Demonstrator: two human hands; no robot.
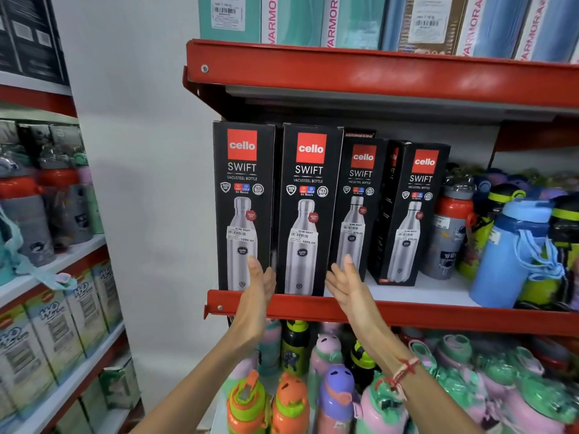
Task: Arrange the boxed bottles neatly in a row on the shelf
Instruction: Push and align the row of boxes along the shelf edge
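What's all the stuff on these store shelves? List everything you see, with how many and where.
Cello Swift bottle boxes: four fronts visible, black with red logo, middle shelf, left part; the rightmost is angled.
Loose bottles: many, blue, grey-red, yellow-green, middle shelf, right.
Kids' bottles: many, pink, green, orange, purple, lower shelf.
Varmora boxes: several, teal and blue, top shelf.
Shelf edge: red, beneath the boxes.
Side rack boxes: several, pale, far left.
Left hand: open, at the gap between the first two boxes.
Right hand: open, beside the second box; red thread on wrist.
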